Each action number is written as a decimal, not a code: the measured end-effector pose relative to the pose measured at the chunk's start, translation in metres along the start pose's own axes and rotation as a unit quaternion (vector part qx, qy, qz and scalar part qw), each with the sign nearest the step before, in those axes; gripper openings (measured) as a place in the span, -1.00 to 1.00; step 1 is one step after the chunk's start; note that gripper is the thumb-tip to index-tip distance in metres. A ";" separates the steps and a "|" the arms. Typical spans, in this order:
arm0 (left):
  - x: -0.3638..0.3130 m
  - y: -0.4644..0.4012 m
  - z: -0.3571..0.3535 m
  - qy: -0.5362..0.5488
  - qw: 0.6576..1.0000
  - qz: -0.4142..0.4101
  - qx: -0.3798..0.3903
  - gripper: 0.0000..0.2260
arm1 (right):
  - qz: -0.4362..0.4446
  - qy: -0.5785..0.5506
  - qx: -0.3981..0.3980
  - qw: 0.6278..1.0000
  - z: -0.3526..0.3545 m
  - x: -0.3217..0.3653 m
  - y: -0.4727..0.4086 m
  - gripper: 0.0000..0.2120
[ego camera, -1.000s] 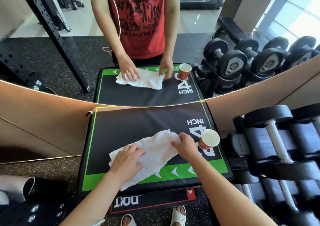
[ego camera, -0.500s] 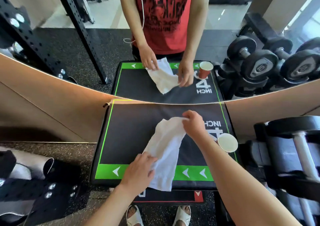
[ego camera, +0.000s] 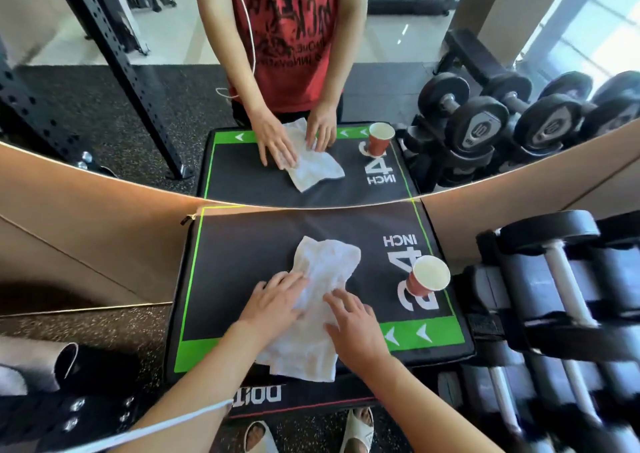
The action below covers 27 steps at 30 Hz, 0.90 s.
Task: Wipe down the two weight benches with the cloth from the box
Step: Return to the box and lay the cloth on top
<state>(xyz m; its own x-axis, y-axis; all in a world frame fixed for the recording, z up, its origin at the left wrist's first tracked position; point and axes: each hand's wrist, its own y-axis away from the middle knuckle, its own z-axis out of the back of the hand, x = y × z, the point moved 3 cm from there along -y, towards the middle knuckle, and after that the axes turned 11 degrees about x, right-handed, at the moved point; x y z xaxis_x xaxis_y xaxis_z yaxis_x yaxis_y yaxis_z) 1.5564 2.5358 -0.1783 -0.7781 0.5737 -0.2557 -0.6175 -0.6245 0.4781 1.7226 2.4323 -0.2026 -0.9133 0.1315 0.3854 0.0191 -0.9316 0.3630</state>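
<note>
At the far left we saw a black metal frame with bolts (ego camera: 72, 414) low in the corner and a tan wooden wall panel (ego camera: 86, 244) behind it. Moving right, we found the black padded plyo box with green border and white arrows (ego camera: 242, 262), marked "24 INCH", pushed up against a wall mirror (ego camera: 138, 106) that repeated the whole scene. On its top lay the crumpled white cloth (ego camera: 322, 279), running from the middle of the pad down over the near green band and just past the front edge. Our left hand (ego camera: 277, 302) reached in from the lower left with the forearm angled up, palm down, fingers straight and slightly spread, pressing flat on the left side of the cloth. Our right hand (ego camera: 356, 328) came in from the lower right, also palm down with fingers extended, resting on the cloth's right side just beside the left; neither hand gripped anything. Further right, a red paper cup with a pale inside (ego camera: 427, 277) stood upright on the printed numerals, apart from the cloth. At the far right sat a rack of black dumbbells with white handles (ego camera: 561, 279).
</note>
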 end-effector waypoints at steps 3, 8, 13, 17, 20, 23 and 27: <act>0.002 0.003 -0.009 -0.024 0.999 0.032 -0.020 -0.32 | 0.002 0.033 0.022 0.999 0.000 -0.015 0.012 -0.44; -0.013 0.021 -0.032 -0.054 0.994 0.065 -0.071 -0.26 | 0.008 0.066 0.024 0.997 0.006 -0.027 0.031 -0.45; -0.022 0.026 -0.043 -0.039 0.998 0.036 -0.034 -0.26 | 0.026 0.052 0.005 0.998 0.017 -0.016 0.009 -0.30; -0.007 0.018 -0.043 -0.015 0.999 0.043 0.006 -0.17 | 0.021 0.065 0.096 0.993 0.014 -0.019 -0.022 -0.14; 0.006 0.000 -0.030 -0.005 0.998 0.059 0.005 -0.17 | 0.026 0.075 0.105 0.991 0.027 -0.023 -0.052 -0.14; 0.015 -0.018 -0.010 0.004 0.998 0.067 0.003 -0.19 | 0.032 0.082 0.105 0.991 0.045 -0.020 -0.080 -0.16; 0.011 -0.019 0.007 0.010 0.998 0.060 -0.026 -0.32 | 0.038 0.086 0.081 0.992 0.056 -0.012 -0.088 -0.23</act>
<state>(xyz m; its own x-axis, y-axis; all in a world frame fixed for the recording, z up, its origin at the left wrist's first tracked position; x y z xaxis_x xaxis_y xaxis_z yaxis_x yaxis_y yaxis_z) 1.5604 2.5571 -0.1840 -0.8488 0.4830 -0.2152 -0.5242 -0.7151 0.4625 1.7551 2.5320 -0.1917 -0.9624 -0.0094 0.2714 0.1424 -0.8685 0.4748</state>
